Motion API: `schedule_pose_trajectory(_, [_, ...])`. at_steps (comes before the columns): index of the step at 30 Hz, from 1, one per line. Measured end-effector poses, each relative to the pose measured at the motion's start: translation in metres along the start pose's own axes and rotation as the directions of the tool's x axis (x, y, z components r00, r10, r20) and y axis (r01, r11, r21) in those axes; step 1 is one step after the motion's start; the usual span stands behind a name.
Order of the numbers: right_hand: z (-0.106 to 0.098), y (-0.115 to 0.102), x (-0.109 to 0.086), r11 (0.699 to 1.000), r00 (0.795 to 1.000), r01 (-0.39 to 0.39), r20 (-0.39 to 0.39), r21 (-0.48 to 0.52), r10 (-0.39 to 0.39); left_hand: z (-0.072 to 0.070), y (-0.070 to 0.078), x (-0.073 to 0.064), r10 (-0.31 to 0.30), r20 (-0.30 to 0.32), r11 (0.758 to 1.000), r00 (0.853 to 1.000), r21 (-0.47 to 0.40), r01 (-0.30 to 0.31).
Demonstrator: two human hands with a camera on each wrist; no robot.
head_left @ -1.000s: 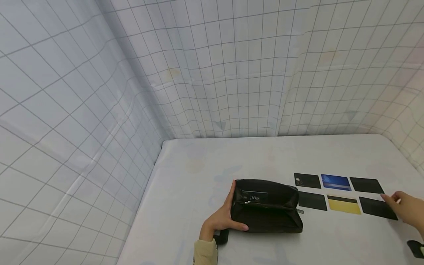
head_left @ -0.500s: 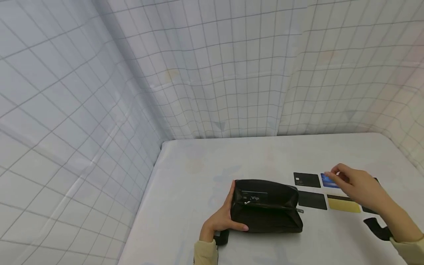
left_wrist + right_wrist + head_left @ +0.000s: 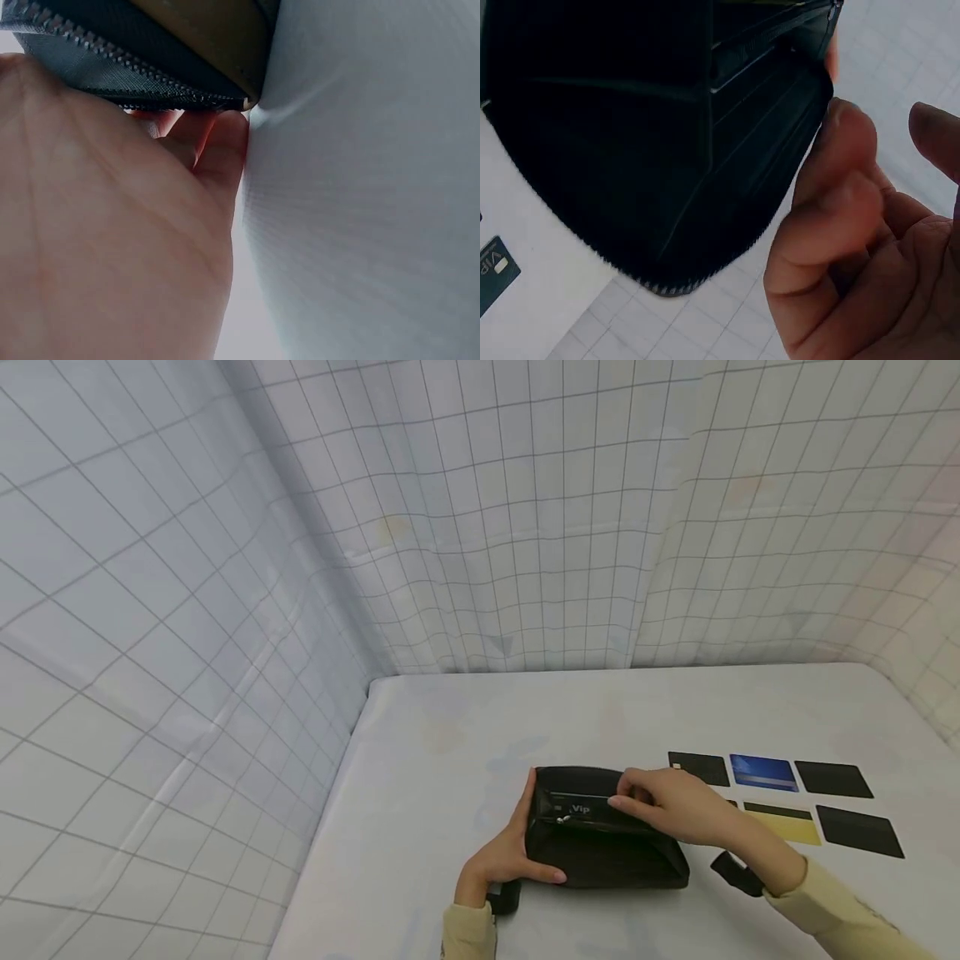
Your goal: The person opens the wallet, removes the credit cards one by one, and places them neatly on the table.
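A black zip wallet (image 3: 607,864) stands unzipped on the white table, its mouth spread. My left hand (image 3: 504,853) grips its left end, thumb along the front and fingers behind; the left wrist view shows the fingers bent at its zipped edge. Inside, a dark card marked "Vip" (image 3: 581,808) sits in a slot. Over the wallet's right half is my right hand (image 3: 671,802), fingers loosely bent. In the right wrist view these fingers (image 3: 832,210) lie beside the wallet's zip edge, with the thumb (image 3: 935,139) apart and nothing between them.
Cards lie in two rows to the right: a blue card (image 3: 763,772), a yellow card (image 3: 783,828) and several black ones, including a black VIP card (image 3: 701,767). My right forearm partly covers the lower row. A gridded white curtain (image 3: 517,568) hangs behind the table.
My right hand has left the black card at the far right of the lower row and swung left to the wallet, passing over the cards. My left hand and the wallet have stayed put.
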State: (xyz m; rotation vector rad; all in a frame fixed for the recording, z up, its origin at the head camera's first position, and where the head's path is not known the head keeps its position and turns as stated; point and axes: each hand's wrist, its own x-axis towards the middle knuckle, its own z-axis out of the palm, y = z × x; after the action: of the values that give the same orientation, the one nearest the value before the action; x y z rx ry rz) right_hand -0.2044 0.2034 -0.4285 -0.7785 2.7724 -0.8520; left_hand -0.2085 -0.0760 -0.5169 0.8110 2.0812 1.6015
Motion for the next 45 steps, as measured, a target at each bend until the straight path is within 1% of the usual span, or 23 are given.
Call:
schedule_pose_trajectory(2, [0.008, -0.002, 0.007, 1.0, 1.0, -0.001, 0.011, -0.003, 0.001, 0.0, 0.001, 0.0, -0.001, 0.0, 1.0, 1.0, -0.005, 0.001])
schedule_pose_trajectory(5, [0.018, -0.004, 0.016, 1.0, 0.999, -0.026, 0.021, -0.013, 0.027, 0.0, 0.001, -0.001, -0.003, 0.005, 1.0, 1.0, 0.001, 0.003])
schedule_pose_trajectory(10, [0.031, -0.005, 0.026, 0.992, 0.994, -0.107, 0.026, -0.065, 0.109, 0.001, -0.004, 0.0, -0.009, 0.0, 0.999, 1.0, 0.033, 0.009])
schedule_pose_trajectory(11, [0.033, -0.006, 0.027, 0.99, 0.992, -0.121, 0.029, -0.074, 0.123, 0.001, -0.007, 0.001, -0.01, -0.002, 0.999, 1.0, 0.034, 0.01])
schedule_pose_trajectory(14, [0.036, -0.008, 0.03, 0.982, 0.986, -0.159, 0.031, -0.103, 0.163, 0.001, -0.019, 0.003, -0.012, -0.009, 0.999, 1.0, 0.049, 0.012])
schedule_pose_trajectory(17, [0.037, -0.01, 0.032, 0.975, 0.982, -0.181, 0.029, -0.131, 0.186, 0.0, -0.03, 0.006, -0.013, -0.015, 0.998, 1.0, 0.057, 0.013])
schedule_pose_trajectory(20, [0.036, -0.011, 0.032, 0.966, 0.973, -0.223, 0.033, -0.133, 0.229, 0.0, -0.034, 0.007, -0.005, -0.018, 0.998, 1.0, 0.064, 0.006])
schedule_pose_trajectory(24, [0.035, -0.012, 0.031, 0.957, 0.962, -0.267, 0.027, -0.115, 0.272, 0.0, -0.034, 0.007, -0.001, -0.016, 0.998, 1.0, 0.057, 0.002])
schedule_pose_trajectory(26, [0.035, -0.011, 0.031, 0.955, 0.96, -0.276, 0.021, -0.108, 0.279, 0.0, -0.033, 0.007, -0.002, -0.015, 0.998, 1.0, 0.058, 0.003])
schedule_pose_trajectory(35, [0.039, -0.01, 0.033, 0.955, 0.962, -0.272, -0.01, -0.115, 0.273, 0.0, -0.031, 0.007, -0.015, -0.021, 0.998, 1.0, 0.066, 0.017])
schedule_pose_trajectory(45, [0.043, -0.009, 0.033, 0.941, 0.949, -0.314, -0.025, -0.129, 0.314, 0.0, -0.033, 0.007, 0.003, -0.008, 0.998, 1.0, 0.064, -0.002])
